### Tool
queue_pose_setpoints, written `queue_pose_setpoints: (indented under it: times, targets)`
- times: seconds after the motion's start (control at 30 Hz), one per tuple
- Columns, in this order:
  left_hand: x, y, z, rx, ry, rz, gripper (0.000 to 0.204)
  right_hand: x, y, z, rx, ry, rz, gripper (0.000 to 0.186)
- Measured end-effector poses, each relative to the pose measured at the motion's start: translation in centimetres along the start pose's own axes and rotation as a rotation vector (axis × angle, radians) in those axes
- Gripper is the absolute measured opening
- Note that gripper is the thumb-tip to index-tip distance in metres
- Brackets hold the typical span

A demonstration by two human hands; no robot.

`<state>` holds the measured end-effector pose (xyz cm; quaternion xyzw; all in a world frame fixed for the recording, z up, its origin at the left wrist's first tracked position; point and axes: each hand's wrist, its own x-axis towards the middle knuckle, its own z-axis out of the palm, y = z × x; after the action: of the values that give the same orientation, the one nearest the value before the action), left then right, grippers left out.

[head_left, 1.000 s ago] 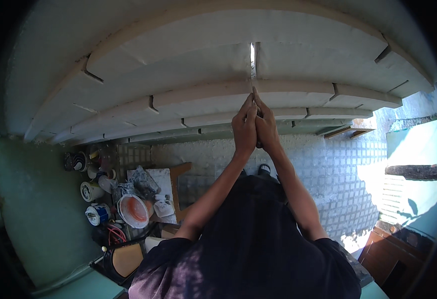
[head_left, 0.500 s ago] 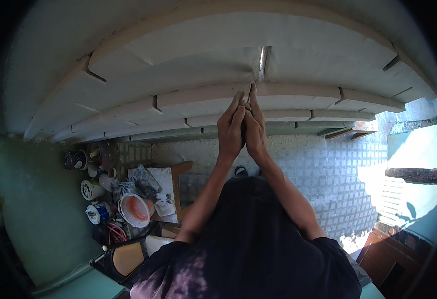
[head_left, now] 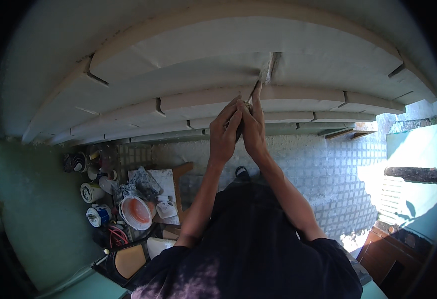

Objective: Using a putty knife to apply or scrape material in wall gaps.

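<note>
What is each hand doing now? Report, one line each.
Left hand: closed on a small tool at the moulding joint.
Right hand: closed on the same tool.

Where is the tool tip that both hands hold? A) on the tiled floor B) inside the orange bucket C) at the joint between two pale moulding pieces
C: both the left hand and the right hand press the tool tip into the vertical joint in the moulding.

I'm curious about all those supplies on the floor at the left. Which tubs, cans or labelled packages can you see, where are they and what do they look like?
Orange bucket: round, open, white rim, on the tiled floor at lower left.
Blue-and-white can: round, labelled, just left of the bucket.
White labelled tub: round, above the can.
Dark round containers: farthest back, by the green wall; labels too small to tell.
White plastic bag: crumpled, right of the bucket.
No signs or screens.
</note>
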<state>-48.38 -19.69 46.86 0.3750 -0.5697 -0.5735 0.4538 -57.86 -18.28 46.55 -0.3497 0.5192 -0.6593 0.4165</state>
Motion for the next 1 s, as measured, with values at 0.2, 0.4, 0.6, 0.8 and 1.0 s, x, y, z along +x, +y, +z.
queue_pose_setpoints:
  times: [0.2, 0.4, 0.6, 0.8, 1.0]
  targets:
    - [2.0, 0.9, 0.7, -0.093, -0.208, -0.173, 0.044, -1.6, -1.6, -0.8, -0.042, 0.056, 0.017, 0.069]
    - [2.9, -1.2, 4.6, -0.088, -0.275, -0.059, 0.050, -0.2, -1.8, -7.4, -0.586, 0.015, -0.203, 0.062]
    - [1.5, -0.5, 7.9, 0.202, 0.053, 0.117, 0.055, 1.3, -3.3, -10.6, -0.879, 0.040, -0.416, 0.069]
    - [1.2, -1.5, 11.2, 0.443, -0.087, 0.259, 0.078, 3.9, -4.9, -13.3, -1.041, -0.188, -0.406, 0.066]
    - [2.3, -2.4, 14.4, 0.403, 0.016, 0.253, 0.084, 5.8, -5.5, -16.1, -0.907, -0.389, -0.514, 0.059]
